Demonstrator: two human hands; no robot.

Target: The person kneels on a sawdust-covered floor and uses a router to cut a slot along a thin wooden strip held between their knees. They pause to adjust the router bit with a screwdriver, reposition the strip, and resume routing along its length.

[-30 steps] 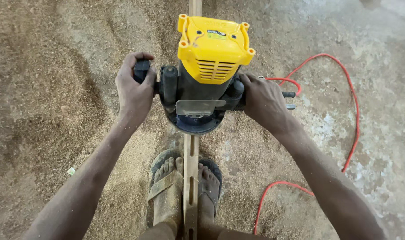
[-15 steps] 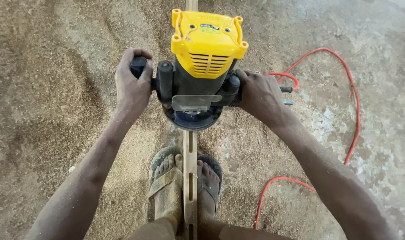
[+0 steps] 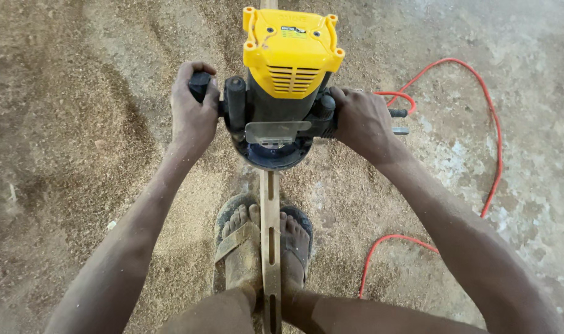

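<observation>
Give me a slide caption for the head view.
Both hands, left hand and right hand, grip a yellow router on a slotted wooden strip.

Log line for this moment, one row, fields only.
left hand: grips router handle | right hand: grips opposite handle | yellow router: on slotted wooden strip | feet: either side of strip | red cable: on floor

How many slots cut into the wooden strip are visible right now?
3 on the wooden strip: one just below the router, one between the feet, one at the bottom edge. More may lie hidden under the router.

A small rectangular green-and-white label (image 3: 293, 29) is sitting on the flat yellow plastic top of the router (image 3: 291, 55), toward twelve o'clock in view.
</observation>
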